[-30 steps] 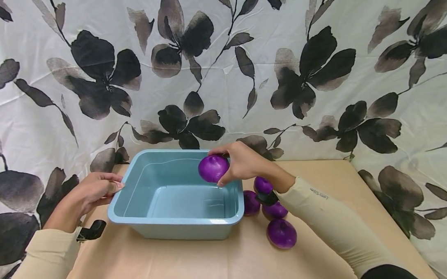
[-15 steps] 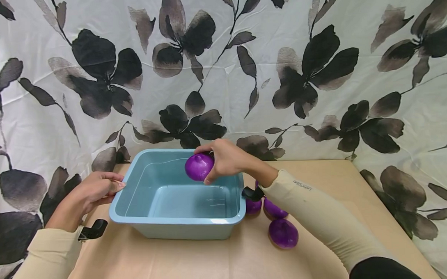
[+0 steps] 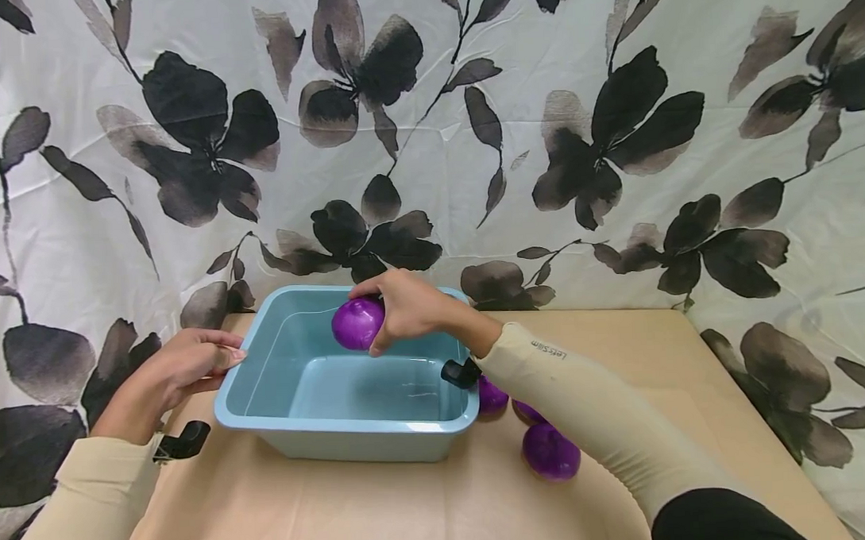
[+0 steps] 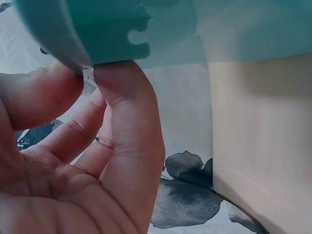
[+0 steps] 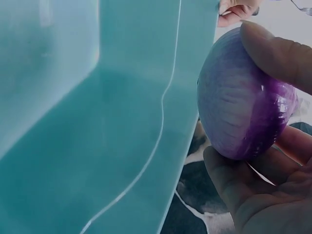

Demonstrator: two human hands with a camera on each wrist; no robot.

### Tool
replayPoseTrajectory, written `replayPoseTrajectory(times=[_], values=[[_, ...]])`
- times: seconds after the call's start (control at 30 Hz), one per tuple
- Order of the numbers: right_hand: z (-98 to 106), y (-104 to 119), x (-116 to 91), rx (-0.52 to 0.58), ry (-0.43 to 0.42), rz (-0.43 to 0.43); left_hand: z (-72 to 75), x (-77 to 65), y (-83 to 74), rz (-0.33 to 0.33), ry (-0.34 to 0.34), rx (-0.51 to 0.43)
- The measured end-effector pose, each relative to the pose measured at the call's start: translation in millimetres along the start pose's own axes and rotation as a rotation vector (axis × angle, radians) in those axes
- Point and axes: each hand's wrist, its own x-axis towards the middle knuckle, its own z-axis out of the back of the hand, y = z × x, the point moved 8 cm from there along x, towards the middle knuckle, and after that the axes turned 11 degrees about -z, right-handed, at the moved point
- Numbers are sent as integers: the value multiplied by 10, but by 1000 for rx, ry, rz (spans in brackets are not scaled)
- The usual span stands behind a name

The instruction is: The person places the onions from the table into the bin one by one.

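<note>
My right hand [image 3: 408,306] grips a glossy purple onion [image 3: 358,323] over the back half of a light blue plastic basin [image 3: 341,428]. Up close in the right wrist view, the onion [image 5: 234,97] is pale and finely ribbed on one side and deep purple on the other, between thumb and fingers. At the basin's left end my left hand [image 3: 189,366] pinches the rim, and the left wrist view shows thumb and finger [image 4: 131,126] meeting at its edge. Nothing lies on the visible basin floor.
Several more purple onions sit on the tan tabletop [image 3: 384,510] right of the basin, the nearest onion [image 3: 551,451] in plain sight, others partly behind the right sleeve [image 3: 580,400]. A white cloth with dark flowers [image 3: 471,141] hangs behind the table and along its sides.
My right hand has carried the onion leftward over the basin, from near its right end to about its middle. The left hand keeps its place on the rim.
</note>
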Motion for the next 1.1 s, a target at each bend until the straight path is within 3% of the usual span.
replayPoseTrajectory(times=[0.27, 0.8, 1.1], values=[[-146, 72, 168, 15, 33, 19, 5, 26, -10, -7, -11, 5], [-479, 97, 482, -17, -9, 11, -53, -4, 12, -16, -17, -21], [-631, 149, 636, -48, 11, 1, 0, 1, 0, -12, -18, 17]])
